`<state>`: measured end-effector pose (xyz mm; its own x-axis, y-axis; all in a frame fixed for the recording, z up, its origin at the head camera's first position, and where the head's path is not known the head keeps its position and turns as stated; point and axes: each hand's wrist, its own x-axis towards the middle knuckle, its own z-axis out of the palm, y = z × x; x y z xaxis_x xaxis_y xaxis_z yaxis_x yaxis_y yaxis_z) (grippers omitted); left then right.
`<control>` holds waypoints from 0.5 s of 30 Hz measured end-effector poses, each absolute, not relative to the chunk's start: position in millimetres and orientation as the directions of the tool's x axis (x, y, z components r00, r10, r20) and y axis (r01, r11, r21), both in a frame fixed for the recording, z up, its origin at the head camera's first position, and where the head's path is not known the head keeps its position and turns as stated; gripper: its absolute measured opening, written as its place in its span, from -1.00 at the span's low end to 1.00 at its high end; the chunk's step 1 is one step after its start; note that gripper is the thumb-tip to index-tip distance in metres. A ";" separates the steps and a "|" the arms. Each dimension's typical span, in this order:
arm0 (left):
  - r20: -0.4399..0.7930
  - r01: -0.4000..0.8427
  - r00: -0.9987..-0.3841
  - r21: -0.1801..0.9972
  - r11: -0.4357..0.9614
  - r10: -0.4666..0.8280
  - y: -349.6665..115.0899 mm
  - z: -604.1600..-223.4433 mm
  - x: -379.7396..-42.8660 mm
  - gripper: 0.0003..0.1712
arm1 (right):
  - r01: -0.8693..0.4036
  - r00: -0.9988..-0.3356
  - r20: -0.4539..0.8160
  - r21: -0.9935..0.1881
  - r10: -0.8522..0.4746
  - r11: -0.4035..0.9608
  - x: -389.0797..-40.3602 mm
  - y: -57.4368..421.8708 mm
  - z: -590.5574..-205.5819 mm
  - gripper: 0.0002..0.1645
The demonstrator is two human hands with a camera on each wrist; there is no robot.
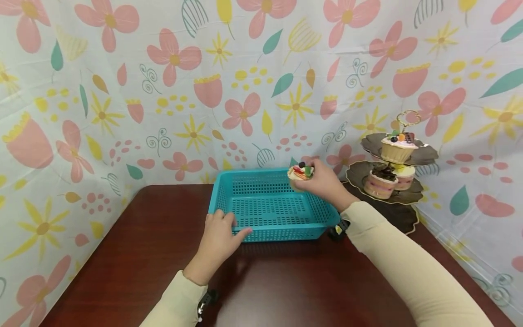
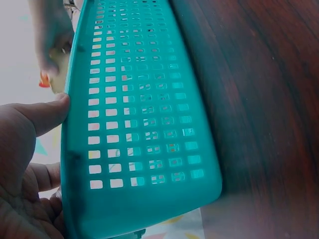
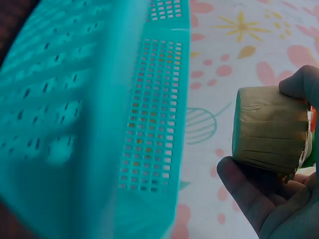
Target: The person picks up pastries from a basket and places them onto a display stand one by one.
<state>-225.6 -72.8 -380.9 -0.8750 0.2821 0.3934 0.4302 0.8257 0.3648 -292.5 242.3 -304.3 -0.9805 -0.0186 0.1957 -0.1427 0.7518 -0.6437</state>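
Observation:
My right hand [image 1: 327,181] holds a cupcake [image 1: 300,172] topped with fruit over the back right part of a teal plastic basket [image 1: 282,235]. In the right wrist view, thumb and fingers grip the cupcake's pleated tan wrapper [image 3: 271,130], whose base faces the basket wall. At the basket's front left corner, my left hand [image 1: 218,238] grips the rim. The left wrist view shows the thumb [image 2: 47,113] on the rim, with the other fingers partly hidden behind the basket wall [image 2: 134,209].
A tiered stand [image 1: 425,156] stands to the right of the basket. On its top plate sits a fruit-topped cupcake [image 1: 396,151]; a chocolate-topped cake [image 1: 380,185] and a pale yellow-topped cake [image 1: 404,176] share the tier below. A flowered cloth [image 1: 245,68] hangs behind the dark table [image 1: 163,254].

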 end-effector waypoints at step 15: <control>0.387 0.423 -0.880 0.373 0.826 0.276 -72.4 -382.1 -225.3 -0.48 | -0.090 -0.969 0.240 -0.553 0.055 0.828 -205.5 305.0 -308.4 0.04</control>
